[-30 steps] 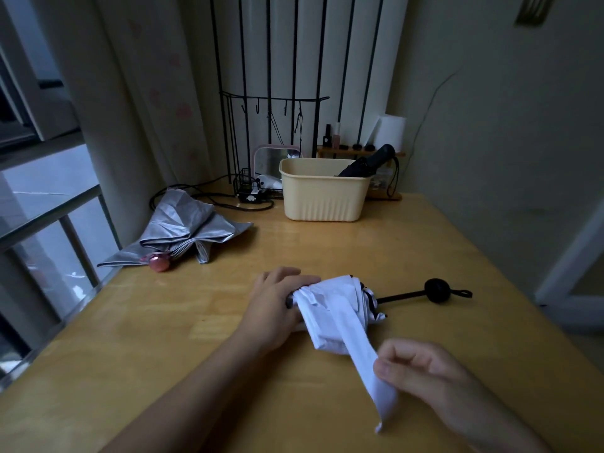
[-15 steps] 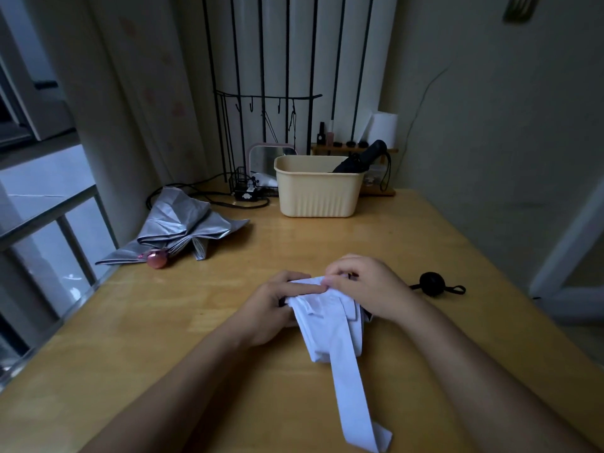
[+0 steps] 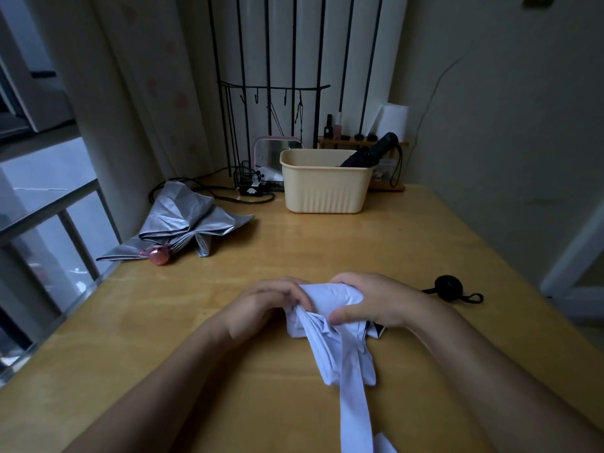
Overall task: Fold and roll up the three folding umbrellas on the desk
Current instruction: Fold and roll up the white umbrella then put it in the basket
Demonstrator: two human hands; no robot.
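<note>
A white folding umbrella [image 3: 330, 335] lies bunched on the wooden desk [image 3: 327, 243] in front of me, one long fabric panel trailing toward me. My left hand [image 3: 261, 305] grips its left end. My right hand [image 3: 376, 302] wraps over the top of the bundle, thumb pressed on the fabric. Its black round handle [image 3: 448, 287] with a wrist loop sticks out to the right. A silver umbrella [image 3: 183, 223] with a pink handle lies loose at the far left. A black rolled umbrella [image 3: 369, 155] stands in the cream basket [image 3: 323, 191].
Behind the basket stand a black wire hook rack [image 3: 271, 132], a small mirror [image 3: 271, 155] and a wooden shelf with small bottles [image 3: 346, 138]. Black cables [image 3: 209, 191] run along the back left. A window rail borders the desk's left edge; a wall stands to the right.
My right hand let go of the trailing white panel, moved up onto the bundle, and now clasps it with the thumb in front. My left hand stayed on the umbrella's left end.
</note>
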